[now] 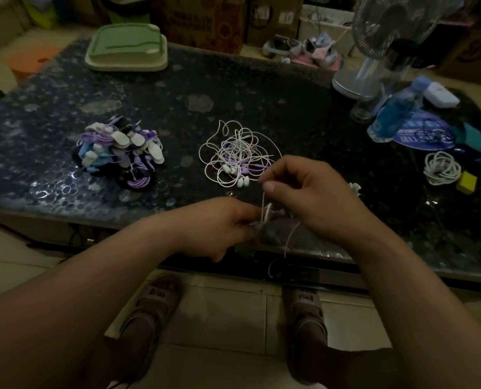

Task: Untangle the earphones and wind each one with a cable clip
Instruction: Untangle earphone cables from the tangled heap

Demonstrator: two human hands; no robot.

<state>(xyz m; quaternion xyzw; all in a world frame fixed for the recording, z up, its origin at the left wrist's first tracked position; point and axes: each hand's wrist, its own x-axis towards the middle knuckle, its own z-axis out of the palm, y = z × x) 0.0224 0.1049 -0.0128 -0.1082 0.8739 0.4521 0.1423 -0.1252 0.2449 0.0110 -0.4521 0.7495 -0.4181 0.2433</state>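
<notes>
A tangle of white and purple earphones (237, 155) lies in the middle of the dark table (177, 88). To its left sits a heap of wound earphones with clips (120, 151) in purple, blue and white. My left hand (219, 228) grips a small coil of pale cord (267, 216) at the table's front edge. My right hand (303, 189) pinches the same cord just above the coil between thumb and fingers. A loose end of the cord (288, 242) hangs down under my right hand.
A green lidded box (127, 49) stands at the back left. A fan (385, 46) stands at the back right, with a blue bottle (396, 113), a white case (441, 94), a coiled white cable (441, 167) and a yellow block (466, 182) nearby. A small white clip (354, 188) lies beside my right hand.
</notes>
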